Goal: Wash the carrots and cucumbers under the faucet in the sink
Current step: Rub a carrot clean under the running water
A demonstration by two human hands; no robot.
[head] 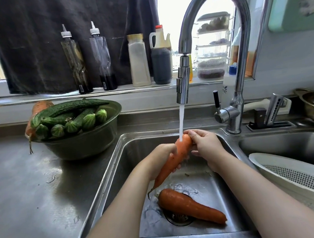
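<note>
Forearms [108, 219] rise to left hand [160, 156] and right hand [207, 148] gripping a carrot [181, 149] (thick end up) under faucet [183, 81]

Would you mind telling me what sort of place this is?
Most likely a home kitchen: a steel sink with a running faucet, sauce bottles on the windowsill, and a bowl of cucumbers.

Steel counter [25, 189], dark curtain [49, 43] over bright window [170, 12], bottle-lined sill [35, 99].
</note>
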